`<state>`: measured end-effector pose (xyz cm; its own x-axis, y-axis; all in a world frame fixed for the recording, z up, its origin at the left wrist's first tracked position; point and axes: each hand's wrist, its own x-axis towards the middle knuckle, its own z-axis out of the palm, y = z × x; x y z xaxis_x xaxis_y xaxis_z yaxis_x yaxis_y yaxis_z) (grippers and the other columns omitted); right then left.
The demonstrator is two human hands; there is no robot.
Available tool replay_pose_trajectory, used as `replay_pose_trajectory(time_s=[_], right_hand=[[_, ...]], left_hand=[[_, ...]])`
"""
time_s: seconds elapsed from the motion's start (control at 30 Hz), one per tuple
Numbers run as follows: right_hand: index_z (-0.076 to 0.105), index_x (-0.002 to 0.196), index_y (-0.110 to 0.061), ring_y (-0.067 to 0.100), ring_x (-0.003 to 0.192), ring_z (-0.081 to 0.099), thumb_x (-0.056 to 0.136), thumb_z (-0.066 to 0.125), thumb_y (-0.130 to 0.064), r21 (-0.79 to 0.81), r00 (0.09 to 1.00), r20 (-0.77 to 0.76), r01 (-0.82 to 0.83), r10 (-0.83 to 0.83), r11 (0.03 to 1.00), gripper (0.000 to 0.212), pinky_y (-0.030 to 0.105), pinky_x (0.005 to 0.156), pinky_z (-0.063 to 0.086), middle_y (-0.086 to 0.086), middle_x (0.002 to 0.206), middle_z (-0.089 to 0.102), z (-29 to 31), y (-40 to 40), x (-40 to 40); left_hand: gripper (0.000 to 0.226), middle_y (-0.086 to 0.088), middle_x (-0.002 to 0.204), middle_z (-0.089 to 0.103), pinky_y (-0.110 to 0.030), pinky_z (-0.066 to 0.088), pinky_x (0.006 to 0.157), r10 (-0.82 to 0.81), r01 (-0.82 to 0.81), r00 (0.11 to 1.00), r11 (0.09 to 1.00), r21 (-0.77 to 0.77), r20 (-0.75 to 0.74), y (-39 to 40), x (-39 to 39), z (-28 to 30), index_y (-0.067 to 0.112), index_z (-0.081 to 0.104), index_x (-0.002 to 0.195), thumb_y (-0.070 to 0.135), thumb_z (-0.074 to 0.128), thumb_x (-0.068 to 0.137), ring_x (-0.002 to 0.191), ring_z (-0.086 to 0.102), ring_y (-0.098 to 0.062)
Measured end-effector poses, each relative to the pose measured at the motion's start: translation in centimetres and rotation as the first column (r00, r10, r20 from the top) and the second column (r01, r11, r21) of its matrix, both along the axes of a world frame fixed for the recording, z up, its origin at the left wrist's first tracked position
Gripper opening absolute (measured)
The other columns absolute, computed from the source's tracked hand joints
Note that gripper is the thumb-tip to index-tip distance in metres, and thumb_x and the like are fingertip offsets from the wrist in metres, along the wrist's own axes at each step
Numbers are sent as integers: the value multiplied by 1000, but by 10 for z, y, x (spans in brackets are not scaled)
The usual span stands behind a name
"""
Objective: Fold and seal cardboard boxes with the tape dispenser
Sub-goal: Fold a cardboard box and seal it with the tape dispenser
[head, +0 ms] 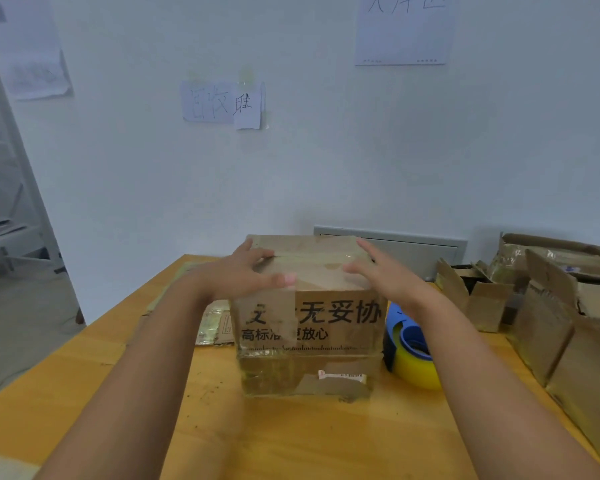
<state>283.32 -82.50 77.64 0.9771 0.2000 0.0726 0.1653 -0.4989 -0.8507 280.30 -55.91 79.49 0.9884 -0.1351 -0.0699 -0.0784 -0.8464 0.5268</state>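
Cardboard, worn and patched with old tape, made up the box [309, 317] that stood upright near the middle of the wooden table [84, 393], its top flaps folded down. We had our left hand [243, 275] on the left part of the top, fingers spread and lightly bent over the flaps, thumb lying along the front edge. Our right hand [385, 271] lay flat and open at the right edge of the top, fingers straight, pinching nothing. Both looked to be pressing the flaps shut, though motion blur kept us from telling whether a fresh strip already ran along the seam.

Just beside the box on its right, touching or nearly so, sat the tape dispenser [411, 348], blue-framed with a yellow roll, held by neither hand. To do this step well, we judged that the flaps should meet squarely with one hand holding them flat while the other fetched the dispenser. More boxes [551, 320], flattened or half open, lay stacked at the right of the table.
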Motion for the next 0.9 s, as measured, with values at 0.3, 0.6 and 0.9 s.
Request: replay_pose_trajectory(time_s=[0.3, 0.6, 0.9], right_hand=[[32, 154, -24, 26, 140, 35, 95, 57, -41, -27, 999, 21, 39, -39, 999, 66, 44, 112, 34, 4, 159, 32, -1, 11, 21], [33, 154, -20, 25, 141, 35, 97, 54, -39, -89, 998, 47, 45, -41, 995, 64, 42, 109, 32, 4, 159, 33, 1, 12, 31], [46, 146, -21, 23, 130, 45, 88, 58, -47, -75, 998, 56, 35, -30, 997, 65, 42, 101, 42, 1, 151, 45, 0, 12, 14]], left_hand=[[64, -2, 146, 42, -36, 51, 86, 215, -173, 972, 930, -323, 98, -10, 14, -12, 40, 52, 136, 63, 69, 78, 106, 57, -19], [57, -3, 142, 48, -31, 48, 80, 214, -171, 973, 925, -339, 93, -14, 27, -12, 30, 51, 137, 52, 65, 87, 104, 56, -17], [49, 0, 134, 54, -30, 47, 76, 236, -183, 966, 909, -374, 103, -8, 4, -16, 30, 56, 130, 50, 66, 87, 105, 59, -18]])
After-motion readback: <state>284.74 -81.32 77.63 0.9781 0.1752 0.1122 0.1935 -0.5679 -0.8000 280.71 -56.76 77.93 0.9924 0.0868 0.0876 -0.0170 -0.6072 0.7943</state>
